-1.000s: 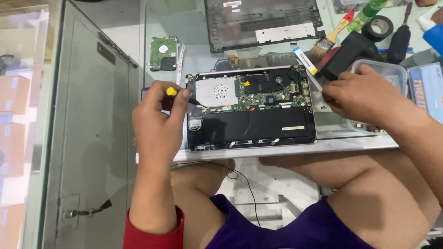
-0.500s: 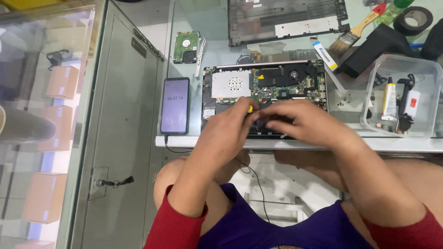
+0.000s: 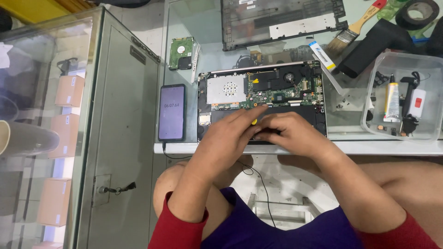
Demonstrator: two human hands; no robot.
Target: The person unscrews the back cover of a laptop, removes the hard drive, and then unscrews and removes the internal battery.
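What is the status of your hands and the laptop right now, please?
Both hands together over opened laptop. Left hand grips yellow-handled screwdriver; right hand alongside, contents hidden. Phone beside laptop, clear.

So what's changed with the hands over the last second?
The right hand came in from the laptop's right edge to meet the left hand over the opened laptop. The left hand still grips the yellow-handled screwdriver. Laptop, phone and plastic tub stayed put.

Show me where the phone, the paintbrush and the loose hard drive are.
phone [image 3: 171,112]: head view, middle of its lit screen.
paintbrush [image 3: 342,40]: head view, on the metal band above the bristles.
hard drive [image 3: 180,53]: head view, middle of its green board.
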